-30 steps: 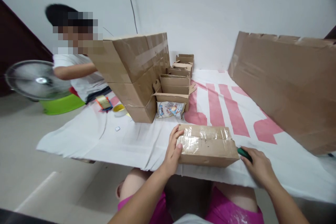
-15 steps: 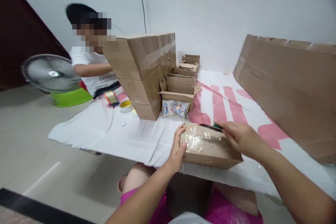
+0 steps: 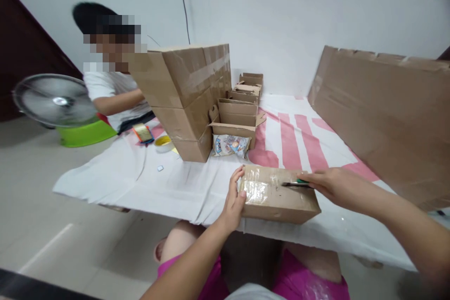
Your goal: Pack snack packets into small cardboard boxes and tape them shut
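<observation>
A taped cardboard box (image 3: pixel 281 213) lies near the front edge of the cloth-covered table, shiny clear tape across its top. My left hand (image 3: pixel 234 199) grips its left end, thumb at the near corner and fingers over the far one. In my right hand (image 3: pixel 325 183) is a thin dark box cutter (image 3: pixel 293 184) with a green part by the fingers. Its tip is at the middle of the box top, along the seam; whether it cuts in cannot be made out. Behind the box, a printed plastic packet (image 3: pixel 231 145) leans against an open carton (image 3: pixel 235 119).
Stacked closed boxes (image 3: pixel 190 103) stand left of centre, with more open cartons (image 3: pixel 251 82) in a row behind. A large cardboard sheet (image 3: pixel 383 117) stands at right. A tape roll (image 3: pixel 163 143) lies left. Beyond are a co-worker (image 3: pixel 112 93) and a fan (image 3: pixel 52 101).
My right hand has drawn the box cutter from the far edge of the box top to its middle, nearer me. My left hand keeps its hold. The view has shifted slightly right.
</observation>
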